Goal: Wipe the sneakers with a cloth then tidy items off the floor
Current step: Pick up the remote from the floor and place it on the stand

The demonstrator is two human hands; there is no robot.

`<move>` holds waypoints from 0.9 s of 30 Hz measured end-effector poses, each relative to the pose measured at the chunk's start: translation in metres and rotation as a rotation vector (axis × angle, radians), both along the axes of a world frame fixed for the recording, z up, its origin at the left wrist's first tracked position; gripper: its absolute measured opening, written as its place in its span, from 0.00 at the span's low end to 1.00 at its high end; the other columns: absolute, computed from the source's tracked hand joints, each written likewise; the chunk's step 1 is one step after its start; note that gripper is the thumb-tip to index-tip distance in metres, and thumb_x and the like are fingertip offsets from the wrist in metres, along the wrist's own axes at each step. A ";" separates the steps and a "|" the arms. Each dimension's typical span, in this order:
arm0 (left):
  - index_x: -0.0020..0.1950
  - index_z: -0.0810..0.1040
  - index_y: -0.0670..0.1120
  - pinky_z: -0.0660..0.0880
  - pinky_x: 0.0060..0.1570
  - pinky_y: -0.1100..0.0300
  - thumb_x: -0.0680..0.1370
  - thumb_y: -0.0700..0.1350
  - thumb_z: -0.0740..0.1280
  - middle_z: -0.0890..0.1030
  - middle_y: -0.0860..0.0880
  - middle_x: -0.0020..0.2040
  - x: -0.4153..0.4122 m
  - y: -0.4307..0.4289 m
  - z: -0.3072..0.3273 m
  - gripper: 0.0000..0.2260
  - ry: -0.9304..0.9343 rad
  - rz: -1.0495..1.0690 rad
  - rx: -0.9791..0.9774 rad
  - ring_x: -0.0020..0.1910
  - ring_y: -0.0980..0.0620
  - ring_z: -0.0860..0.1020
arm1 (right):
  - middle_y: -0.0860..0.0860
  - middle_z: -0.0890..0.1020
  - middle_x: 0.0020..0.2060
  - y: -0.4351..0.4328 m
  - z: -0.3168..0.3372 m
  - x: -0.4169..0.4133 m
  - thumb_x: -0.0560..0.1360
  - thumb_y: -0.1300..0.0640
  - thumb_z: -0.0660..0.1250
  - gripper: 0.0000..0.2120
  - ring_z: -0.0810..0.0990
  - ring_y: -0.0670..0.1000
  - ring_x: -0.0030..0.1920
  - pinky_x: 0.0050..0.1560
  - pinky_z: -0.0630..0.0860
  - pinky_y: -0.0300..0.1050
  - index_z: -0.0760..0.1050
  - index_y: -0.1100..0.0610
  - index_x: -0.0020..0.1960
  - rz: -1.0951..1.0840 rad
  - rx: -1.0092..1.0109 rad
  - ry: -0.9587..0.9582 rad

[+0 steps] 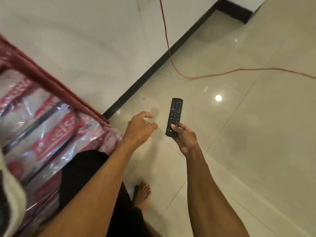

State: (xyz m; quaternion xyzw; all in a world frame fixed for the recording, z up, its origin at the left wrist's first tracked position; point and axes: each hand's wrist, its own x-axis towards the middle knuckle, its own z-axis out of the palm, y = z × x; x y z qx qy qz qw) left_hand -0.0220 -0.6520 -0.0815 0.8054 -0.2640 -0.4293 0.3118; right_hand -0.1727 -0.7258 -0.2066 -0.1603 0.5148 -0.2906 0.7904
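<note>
Black trouser leg (82, 170): nearest, low left; a bare foot (142, 194) stands on the tile just beyond it.
Packs (51, 130): red and clear wrap, stacked at the left beside the left forearm.
Left hand (140, 127): empty, fingers loosely curled, in the air just left of the remote and apart from it.
Right hand (185, 136): wrapped round the remote's near end, thumb on the lower buttons.
Remote (174, 115): black, off the floor, buttons up; its long axis points away from the person, the far end free and leaning slightly right.
Key relation: the remote sits in the right hand with its free end ahead of both hands. The left hand is the nearer one to that free half, so a pass across looks short and easy.
Floor (248, 134): glossy pale tile, a lamp's glare beyond the remote.
Cable (193, 78): red, well beyond the hands; it drops down the wall (85, 40), loops on the tile and runs off to the right.
Skirting (153, 69): black strip where wall meets floor.
Sneakers, cloth: not in view.
Step, as I judge it: tidying, with the remote lifted and no spot to put it down showing here.
</note>
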 end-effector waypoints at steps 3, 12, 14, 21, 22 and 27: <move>0.57 0.77 0.49 0.77 0.43 0.57 0.73 0.40 0.69 0.82 0.46 0.41 0.006 0.008 0.050 0.14 -0.047 -0.034 -0.088 0.42 0.48 0.82 | 0.61 0.82 0.56 0.003 0.061 0.008 0.70 0.69 0.73 0.22 0.82 0.59 0.54 0.50 0.80 0.49 0.75 0.65 0.63 0.044 -0.112 -0.084; 0.58 0.78 0.48 0.79 0.44 0.53 0.73 0.39 0.69 0.82 0.47 0.42 0.032 0.054 0.187 0.14 -0.252 -0.035 -0.368 0.40 0.48 0.83 | 0.59 0.83 0.53 0.013 0.239 0.043 0.69 0.73 0.71 0.27 0.83 0.57 0.52 0.52 0.80 0.52 0.71 0.63 0.66 0.224 -0.516 -0.202; 0.59 0.77 0.47 0.80 0.42 0.52 0.75 0.40 0.70 0.82 0.46 0.44 0.045 0.087 0.224 0.14 -0.292 0.007 -0.447 0.41 0.48 0.83 | 0.60 0.83 0.54 0.035 0.285 0.051 0.67 0.73 0.73 0.29 0.82 0.59 0.54 0.55 0.79 0.55 0.71 0.61 0.65 0.318 -0.606 -0.207; 0.52 0.79 0.48 0.78 0.33 0.59 0.74 0.51 0.73 0.82 0.48 0.44 0.090 0.197 0.305 0.10 -0.386 0.265 -0.657 0.38 0.52 0.81 | 0.62 0.83 0.52 0.116 0.404 0.109 0.66 0.73 0.73 0.27 0.84 0.59 0.51 0.53 0.80 0.53 0.74 0.61 0.63 0.748 -0.916 -0.197; 0.53 0.79 0.48 0.79 0.33 0.58 0.74 0.53 0.73 0.82 0.48 0.44 0.093 0.211 0.311 0.12 -0.395 0.299 -0.669 0.38 0.52 0.82 | 0.62 0.84 0.51 0.127 0.413 0.119 0.66 0.73 0.74 0.27 0.84 0.59 0.52 0.53 0.81 0.53 0.74 0.61 0.63 0.799 -0.943 -0.210; 0.55 0.81 0.45 0.82 0.34 0.53 0.73 0.58 0.72 0.83 0.47 0.46 0.112 0.296 0.331 0.19 -0.416 0.507 -0.703 0.38 0.49 0.83 | 0.63 0.83 0.51 0.202 0.442 0.176 0.65 0.75 0.73 0.29 0.84 0.60 0.51 0.50 0.81 0.52 0.74 0.61 0.63 1.053 -1.024 -0.277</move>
